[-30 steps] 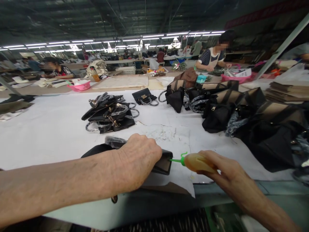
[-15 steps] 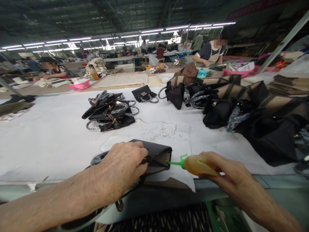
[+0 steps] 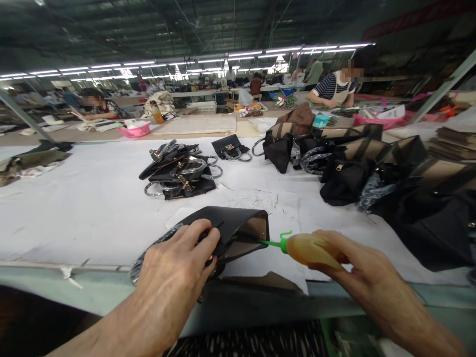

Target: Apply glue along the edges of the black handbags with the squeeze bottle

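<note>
My left hand (image 3: pixel 182 260) grips a black handbag (image 3: pixel 238 223) near the table's front edge, fingers closed over its flap side. The bag's right end gapes and shows a tan lining. Plastic wrap covers its handle at the left, partly behind my hand. In my right hand (image 3: pixel 345 258) is a squeeze glue bottle (image 3: pixel 308 248) with amber contents, lying sideways. Its thin green nozzle points left, and the tip reaches the open end of the bag. Whether the tip touches the lining I cannot tell.
A pile of black handbags (image 3: pixel 182 171) lies beyond my left hand, with one single bag (image 3: pixel 229 147) behind it. Several larger black-and-tan bags (image 3: pixel 345 173) line the right. Farther back are a pink basket (image 3: pixel 136 130) and co-workers at other tables.
The handbag's end has opened wider, and my left hand has shifted its hold on it. The nozzle tip stays at the bag's right end. The whole view has swung slightly left.
</note>
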Demonstrator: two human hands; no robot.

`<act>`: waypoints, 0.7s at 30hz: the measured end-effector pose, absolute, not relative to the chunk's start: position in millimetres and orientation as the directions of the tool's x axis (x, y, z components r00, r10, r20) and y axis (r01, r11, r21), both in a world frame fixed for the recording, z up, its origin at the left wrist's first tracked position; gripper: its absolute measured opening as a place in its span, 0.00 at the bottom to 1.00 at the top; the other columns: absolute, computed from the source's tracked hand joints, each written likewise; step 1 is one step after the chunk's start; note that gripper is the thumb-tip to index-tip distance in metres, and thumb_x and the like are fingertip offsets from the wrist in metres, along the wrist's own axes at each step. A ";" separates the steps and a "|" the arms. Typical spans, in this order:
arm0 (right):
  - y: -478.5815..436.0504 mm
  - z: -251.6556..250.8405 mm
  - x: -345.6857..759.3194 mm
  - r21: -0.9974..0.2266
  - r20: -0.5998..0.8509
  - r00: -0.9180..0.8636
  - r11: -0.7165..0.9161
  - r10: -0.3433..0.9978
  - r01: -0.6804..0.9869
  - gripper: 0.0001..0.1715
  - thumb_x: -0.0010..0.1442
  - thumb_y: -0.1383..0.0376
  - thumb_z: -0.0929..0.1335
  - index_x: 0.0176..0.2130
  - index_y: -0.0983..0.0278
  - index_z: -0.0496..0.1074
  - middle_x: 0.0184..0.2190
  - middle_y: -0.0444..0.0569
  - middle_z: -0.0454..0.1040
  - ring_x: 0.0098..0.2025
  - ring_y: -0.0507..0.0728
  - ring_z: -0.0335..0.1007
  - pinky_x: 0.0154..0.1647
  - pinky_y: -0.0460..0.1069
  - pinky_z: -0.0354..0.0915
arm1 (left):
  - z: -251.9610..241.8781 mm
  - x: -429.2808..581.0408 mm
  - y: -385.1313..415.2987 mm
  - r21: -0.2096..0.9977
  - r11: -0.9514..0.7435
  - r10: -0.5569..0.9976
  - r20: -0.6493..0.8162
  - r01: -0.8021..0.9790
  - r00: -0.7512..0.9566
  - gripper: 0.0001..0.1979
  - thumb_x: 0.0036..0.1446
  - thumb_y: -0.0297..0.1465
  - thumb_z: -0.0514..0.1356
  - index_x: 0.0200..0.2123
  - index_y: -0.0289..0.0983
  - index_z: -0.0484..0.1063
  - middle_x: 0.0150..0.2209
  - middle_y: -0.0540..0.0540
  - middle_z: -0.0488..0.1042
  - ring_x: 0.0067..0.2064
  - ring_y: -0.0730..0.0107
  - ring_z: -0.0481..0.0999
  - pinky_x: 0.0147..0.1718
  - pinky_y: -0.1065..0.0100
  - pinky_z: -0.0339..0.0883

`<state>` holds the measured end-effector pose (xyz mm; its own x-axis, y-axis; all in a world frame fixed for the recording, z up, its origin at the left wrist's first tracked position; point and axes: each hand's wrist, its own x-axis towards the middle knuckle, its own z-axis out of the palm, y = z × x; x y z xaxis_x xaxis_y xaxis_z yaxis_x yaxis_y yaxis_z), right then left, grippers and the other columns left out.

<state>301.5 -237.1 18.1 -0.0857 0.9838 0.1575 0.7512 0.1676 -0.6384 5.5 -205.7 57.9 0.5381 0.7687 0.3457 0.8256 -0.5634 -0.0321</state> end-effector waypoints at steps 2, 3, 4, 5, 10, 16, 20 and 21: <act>-234.3 15.7 302.0 -0.635 0.200 -0.052 0.170 0.978 0.753 0.19 0.56 0.48 0.66 0.42 0.57 0.70 0.35 0.45 0.76 0.33 0.60 0.71 0.30 0.50 0.65 | 56.1 3.6 -203.8 -0.096 -0.533 0.744 0.420 0.841 0.520 0.14 0.61 0.29 0.47 0.44 0.37 0.69 0.46 0.44 0.70 0.39 0.66 0.74 0.27 0.69 0.67; -232.5 14.3 302.3 -0.637 0.220 -0.034 0.169 0.975 0.752 0.20 0.55 0.48 0.66 0.43 0.57 0.70 0.35 0.45 0.76 0.33 0.60 0.71 0.31 0.50 0.66 | 55.3 2.6 -202.6 -0.129 -0.517 0.730 0.451 0.846 0.514 0.14 0.61 0.29 0.47 0.45 0.37 0.68 0.47 0.43 0.70 0.40 0.65 0.73 0.28 0.68 0.67; -230.5 12.6 302.6 -0.640 0.238 -0.013 0.167 0.971 0.750 0.22 0.55 0.48 0.67 0.43 0.57 0.70 0.35 0.46 0.76 0.33 0.60 0.71 0.31 0.50 0.66 | 54.6 1.5 -201.5 -0.164 -0.504 0.711 0.480 0.848 0.515 0.14 0.61 0.29 0.48 0.47 0.36 0.67 0.48 0.42 0.69 0.41 0.64 0.73 0.29 0.68 0.67; -228.0 10.8 302.7 -0.641 0.259 0.005 0.168 0.966 0.749 0.22 0.54 0.47 0.67 0.44 0.58 0.69 0.36 0.46 0.76 0.33 0.59 0.71 0.31 0.49 0.66 | 54.0 0.7 -200.6 -0.201 -0.490 0.688 0.508 0.848 0.518 0.15 0.60 0.29 0.48 0.48 0.35 0.66 0.49 0.41 0.69 0.42 0.63 0.72 0.31 0.67 0.67; -213.1 -1.1 297.6 -0.596 0.349 0.045 0.184 0.936 0.782 0.24 0.55 0.46 0.66 0.45 0.59 0.68 0.37 0.48 0.76 0.34 0.60 0.72 0.32 0.50 0.66 | 47.5 4.9 -198.1 -0.360 -0.472 0.568 0.574 0.805 0.590 0.19 0.55 0.23 0.50 0.51 0.29 0.65 0.49 0.36 0.68 0.42 0.57 0.70 0.33 0.63 0.67; -207.5 -16.6 292.1 -0.521 0.321 -0.063 0.232 0.945 0.822 0.17 0.59 0.53 0.65 0.45 0.59 0.67 0.38 0.48 0.75 0.36 0.59 0.72 0.34 0.50 0.65 | 6.3 18.2 -201.2 -0.317 -0.547 0.606 0.489 0.775 0.628 0.18 0.51 0.20 0.51 0.46 0.28 0.69 0.46 0.35 0.71 0.39 0.58 0.70 0.33 0.62 0.71; -215.9 -16.7 294.4 -0.529 0.181 -0.083 0.168 0.980 0.832 0.10 0.60 0.57 0.65 0.42 0.57 0.66 0.35 0.44 0.74 0.34 0.57 0.70 0.32 0.47 0.63 | -17.8 27.8 -209.1 -0.257 -0.559 0.650 0.455 0.788 0.609 0.17 0.51 0.21 0.52 0.45 0.30 0.71 0.45 0.36 0.72 0.38 0.59 0.72 0.31 0.64 0.72; -218.4 -15.5 294.9 -0.532 0.157 -0.084 0.156 0.984 0.832 0.10 0.60 0.58 0.65 0.42 0.57 0.65 0.34 0.43 0.73 0.34 0.57 0.70 0.32 0.47 0.63 | -20.5 30.1 -210.2 -0.238 -0.553 0.667 0.448 0.798 0.596 0.17 0.51 0.21 0.52 0.44 0.31 0.71 0.45 0.37 0.73 0.37 0.60 0.72 0.30 0.65 0.72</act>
